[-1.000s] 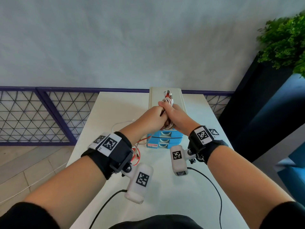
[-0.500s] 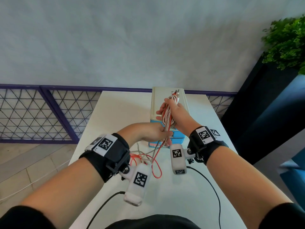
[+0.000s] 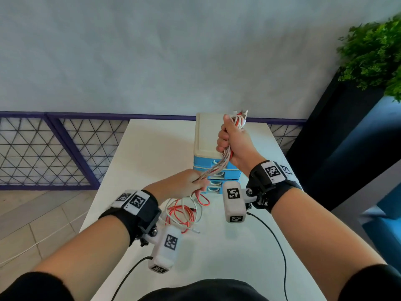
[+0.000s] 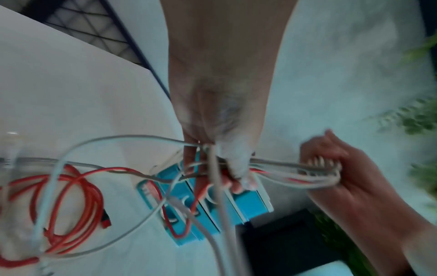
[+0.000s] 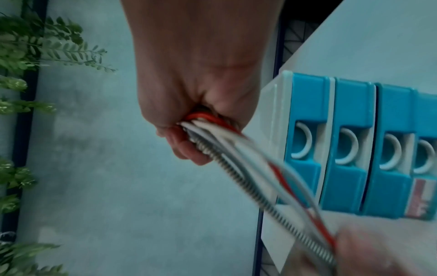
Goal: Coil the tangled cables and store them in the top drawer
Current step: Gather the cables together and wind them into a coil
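Observation:
My right hand (image 3: 233,141) is fisted round a bundle of red, white and braided cables (image 3: 238,121), held up in front of the drawer unit (image 3: 205,135). The same right hand (image 5: 189,134) shows the strands (image 5: 236,158) leaving its fist. These run taut down to my left hand (image 3: 191,183), which pinches them lower and nearer me. In the left wrist view my left hand (image 4: 222,168) has the cables (image 4: 283,164) passing between its fingers. Loose red and white loops (image 3: 184,213) lie on the white table (image 3: 152,153). All blue drawers (image 5: 305,145) are closed.
The small drawer unit has a cream top and stands at the table's far middle. A purple mesh railing (image 3: 54,148) runs behind the table. A dark planter with a green plant (image 3: 373,51) stands at the right. Black wrist-camera leads (image 3: 273,240) trail over the near table.
My hands were together at the drawer unit; now the left has slid down and toward me along the cables while the right has lifted the bundle, stretching the strands between them.

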{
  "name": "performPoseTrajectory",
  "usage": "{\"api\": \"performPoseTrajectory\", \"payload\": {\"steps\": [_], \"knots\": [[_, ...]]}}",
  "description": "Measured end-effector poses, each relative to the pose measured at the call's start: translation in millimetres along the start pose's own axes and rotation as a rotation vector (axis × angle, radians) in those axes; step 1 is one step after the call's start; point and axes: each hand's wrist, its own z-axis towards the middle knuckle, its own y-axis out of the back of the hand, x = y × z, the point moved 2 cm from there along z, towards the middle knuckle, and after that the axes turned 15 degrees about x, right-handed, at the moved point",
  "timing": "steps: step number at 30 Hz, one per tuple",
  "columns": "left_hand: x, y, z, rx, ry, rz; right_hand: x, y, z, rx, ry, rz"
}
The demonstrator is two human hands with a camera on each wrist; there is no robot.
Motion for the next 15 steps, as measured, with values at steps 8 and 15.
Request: {"api": "performPoseTrajectory", "payload": {"steps": [8,15], "knots": [[16,13,-18,0.05,-0.086,-0.645,6,25,1,-0.065,0.009,0.004],[-2,31,-16,-0.248,0.017,-0.12,7,30,-3,0.041,-0.089,-0.253]]}}
